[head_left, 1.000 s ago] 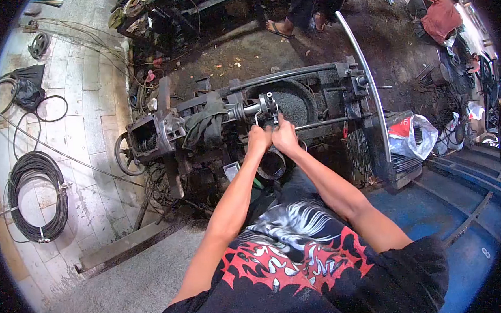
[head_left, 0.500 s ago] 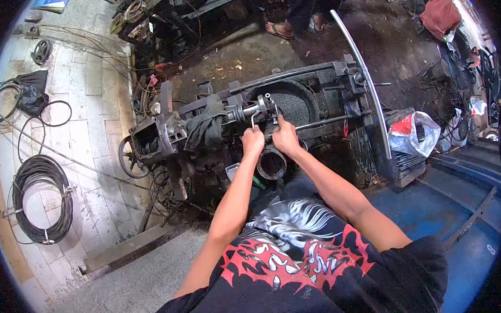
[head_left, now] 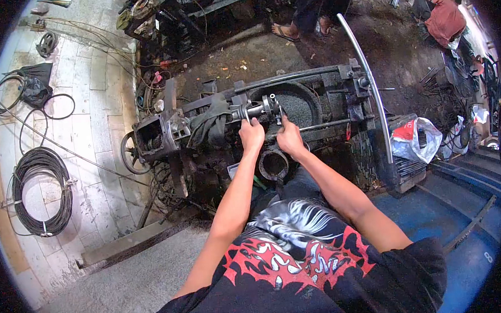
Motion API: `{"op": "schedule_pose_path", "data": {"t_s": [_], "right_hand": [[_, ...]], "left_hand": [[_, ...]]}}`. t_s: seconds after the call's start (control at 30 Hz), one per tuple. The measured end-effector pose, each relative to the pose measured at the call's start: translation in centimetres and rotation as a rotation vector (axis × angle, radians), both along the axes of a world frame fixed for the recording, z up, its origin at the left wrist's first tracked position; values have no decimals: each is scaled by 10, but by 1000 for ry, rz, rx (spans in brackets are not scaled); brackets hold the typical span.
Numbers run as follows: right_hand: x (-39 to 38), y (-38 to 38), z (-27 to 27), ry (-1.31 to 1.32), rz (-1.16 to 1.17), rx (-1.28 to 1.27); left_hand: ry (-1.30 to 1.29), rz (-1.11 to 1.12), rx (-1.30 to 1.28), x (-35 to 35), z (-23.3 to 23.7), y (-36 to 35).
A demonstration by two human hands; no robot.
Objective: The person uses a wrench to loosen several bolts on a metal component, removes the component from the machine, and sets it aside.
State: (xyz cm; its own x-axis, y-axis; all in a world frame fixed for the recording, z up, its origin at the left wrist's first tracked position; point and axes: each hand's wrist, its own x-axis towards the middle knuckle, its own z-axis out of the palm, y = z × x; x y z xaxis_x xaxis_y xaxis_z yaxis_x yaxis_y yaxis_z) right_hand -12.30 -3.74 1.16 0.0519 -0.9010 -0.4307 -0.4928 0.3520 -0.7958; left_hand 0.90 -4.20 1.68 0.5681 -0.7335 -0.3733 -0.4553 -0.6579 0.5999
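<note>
Left hand [head_left: 252,136] and right hand [head_left: 289,137] curled, exact grips unclear, at metal fitting [head_left: 268,104], upper centre of frame; should it turn, loose rag [head_left: 212,121] beside it could snag and jam.

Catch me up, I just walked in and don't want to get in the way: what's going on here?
A person is working with both bare hands at a long metal machine. The left hand is at the shaft side of a round metal fitting, and the right hand is just below its other side; the exact grips are hard to see. A dark cloth is draped over the machine. Beyond it, someone in sandals stands, and another person in a reddish top is low down.
</note>
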Motion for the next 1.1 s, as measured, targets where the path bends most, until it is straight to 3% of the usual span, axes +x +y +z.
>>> {"op": "schedule_pose_path", "data": {"t_s": [0.23, 0.33, 0.6, 0.87, 0.97, 1.03, 1.1], "right_hand": [[-3, 0, 1, -21, 13, -17], [-5, 1, -2, -12, 24, -7], [-2, -2, 2, 5, 19, 34], [-2, 3, -4, -33, 3, -59], [-5, 1, -2, -26, 14, -79], [-3, -1, -1, -33, 5, -57], [-1, 1, 2, -7, -8, -15]], "left_hand": [[-161, -33, -111, -11, 23, -36], [-391, -191, -93, -5, 24, -49], [-515, -443, -19, -2, 26, -43], [-473, -387, -22, 9, 26, -46], [-499, -506, 88, 3, 36, -35], [-416, -419, 72, 2, 43, -35], [-511, -350, -8, 4, 32, -44]]}}
